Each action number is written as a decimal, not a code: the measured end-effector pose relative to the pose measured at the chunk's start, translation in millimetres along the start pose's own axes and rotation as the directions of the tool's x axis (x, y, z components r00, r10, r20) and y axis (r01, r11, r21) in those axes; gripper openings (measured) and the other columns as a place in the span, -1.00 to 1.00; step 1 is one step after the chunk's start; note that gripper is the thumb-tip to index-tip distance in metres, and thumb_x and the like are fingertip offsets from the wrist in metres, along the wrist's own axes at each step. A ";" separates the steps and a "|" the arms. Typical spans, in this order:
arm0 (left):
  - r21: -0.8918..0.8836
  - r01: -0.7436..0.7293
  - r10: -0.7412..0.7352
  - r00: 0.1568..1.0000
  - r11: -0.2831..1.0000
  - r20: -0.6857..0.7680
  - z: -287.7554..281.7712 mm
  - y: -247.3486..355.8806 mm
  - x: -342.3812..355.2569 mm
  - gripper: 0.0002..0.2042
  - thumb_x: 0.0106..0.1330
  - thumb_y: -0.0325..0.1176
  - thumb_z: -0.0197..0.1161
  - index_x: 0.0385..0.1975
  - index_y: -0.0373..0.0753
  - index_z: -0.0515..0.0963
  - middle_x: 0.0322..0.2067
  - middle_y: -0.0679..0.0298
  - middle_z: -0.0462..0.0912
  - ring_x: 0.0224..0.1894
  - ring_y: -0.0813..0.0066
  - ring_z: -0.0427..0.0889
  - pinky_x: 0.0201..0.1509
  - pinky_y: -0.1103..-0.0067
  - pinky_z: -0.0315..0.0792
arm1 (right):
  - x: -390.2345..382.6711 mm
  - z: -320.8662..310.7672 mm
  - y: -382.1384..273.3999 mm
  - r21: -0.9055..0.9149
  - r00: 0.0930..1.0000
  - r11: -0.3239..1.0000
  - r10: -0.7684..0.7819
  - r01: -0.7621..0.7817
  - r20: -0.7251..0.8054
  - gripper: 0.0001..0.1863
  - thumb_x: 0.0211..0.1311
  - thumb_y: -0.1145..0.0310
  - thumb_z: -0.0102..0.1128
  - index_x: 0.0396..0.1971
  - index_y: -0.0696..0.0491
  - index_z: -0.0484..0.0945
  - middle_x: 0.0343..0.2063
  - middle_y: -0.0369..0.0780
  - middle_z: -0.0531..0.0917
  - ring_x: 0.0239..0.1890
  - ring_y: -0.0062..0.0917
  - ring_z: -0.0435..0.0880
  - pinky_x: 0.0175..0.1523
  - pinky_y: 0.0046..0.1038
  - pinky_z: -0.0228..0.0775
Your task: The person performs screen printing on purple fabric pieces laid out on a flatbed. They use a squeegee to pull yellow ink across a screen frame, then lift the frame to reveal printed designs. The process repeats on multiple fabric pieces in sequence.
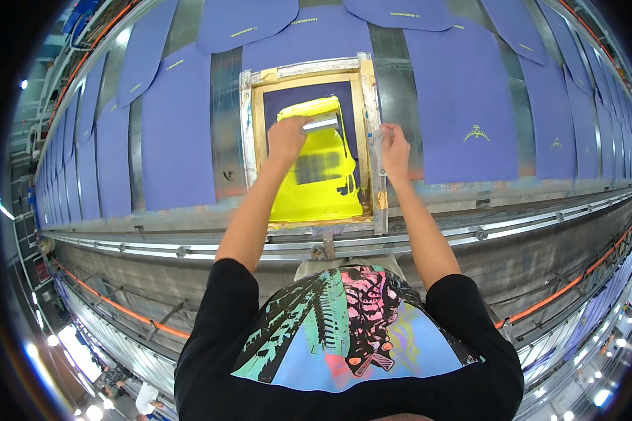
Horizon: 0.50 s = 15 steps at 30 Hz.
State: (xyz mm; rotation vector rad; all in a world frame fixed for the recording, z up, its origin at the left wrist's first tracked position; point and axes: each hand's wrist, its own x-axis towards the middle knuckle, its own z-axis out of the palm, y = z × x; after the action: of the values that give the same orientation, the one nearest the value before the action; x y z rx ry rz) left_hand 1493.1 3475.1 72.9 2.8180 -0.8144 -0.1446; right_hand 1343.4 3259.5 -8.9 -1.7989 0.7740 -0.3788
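Observation:
A screen-printing frame (247,105) lies flat on a long metal table, over a purple cut panel. Bright yellow ink (316,200) covers much of its mesh, with a darker see-through patch in the middle. My left hand (286,142) is closed around a squeegee (321,124), which rests within the ink toward the frame's far part. The fingers partly hide the squeegee. On the right, my right hand (395,149) grips the frame's right side bar, the thumb and fingers closed over its edge.
Purple panels (172,133) line the table on both sides. A printed panel (460,91) to the right bears a small yellow design. Along the table's near edge runs a metal rail (435,234); beyond the near gap, an orange line (130,307) passes behind me.

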 end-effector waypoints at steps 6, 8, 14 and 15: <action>-0.090 -0.236 0.220 0.963 0.968 -0.158 13.3 2.4 -106.2 -0.59 -0.02 -0.66 0.27 -0.17 -0.10 0.76 -0.14 0.22 0.79 -0.13 0.20 0.76 -0.08 0.34 0.63 | 0.2 -0.5 -3.2 0.020 1.000 1.000 0.013 -0.012 -0.009 -0.77 0.51 0.25 0.09 -0.08 0.08 0.61 -0.52 0.02 0.64 -0.45 -0.07 0.64 -0.26 -0.10 0.40; -0.180 -0.230 0.208 0.970 0.956 -0.129 7.7 0.7 -98.8 -0.60 0.01 -0.63 0.28 -0.14 -0.07 0.76 -0.16 0.21 0.80 -0.15 0.17 0.75 -0.09 0.33 0.63 | -0.5 -1.8 -4.9 0.001 0.999 0.999 0.044 -0.044 0.014 -0.77 0.51 0.25 0.09 -0.08 0.07 0.61 -0.52 0.02 0.64 -0.45 -0.06 0.63 -0.26 -0.10 0.40; -0.145 -0.020 0.023 1.000 0.989 0.019 -17.1 -33.3 54.4 -0.69 0.02 -0.41 0.29 -0.20 -0.06 0.77 -0.34 0.04 0.74 -0.24 -0.03 0.72 -0.07 0.21 0.62 | 0.1 -1.2 -5.1 -0.017 0.999 0.999 0.038 -0.038 0.015 -0.79 0.50 0.26 0.10 -0.08 0.04 0.62 -0.49 0.06 0.65 -0.41 0.01 0.64 -0.24 -0.10 0.41; -0.032 -0.031 0.032 0.999 0.999 0.028 -18.0 -30.6 67.9 -0.68 0.04 -0.42 0.28 -0.18 -0.02 0.78 -0.32 0.06 0.75 -0.22 -0.01 0.73 -0.05 0.22 0.61 | 0.9 -2.0 -4.3 -0.023 0.998 0.999 0.050 -0.050 0.025 -0.79 0.50 0.26 0.10 -0.08 0.04 0.62 -0.48 0.07 0.65 -0.39 0.02 0.65 -0.24 -0.10 0.41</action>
State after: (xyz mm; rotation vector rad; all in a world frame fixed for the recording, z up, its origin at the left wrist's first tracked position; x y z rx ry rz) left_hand 1568.9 3467.0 81.1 2.7780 -0.8552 -0.1919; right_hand 1344.3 3258.3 -4.3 -1.7981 0.8064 -0.3150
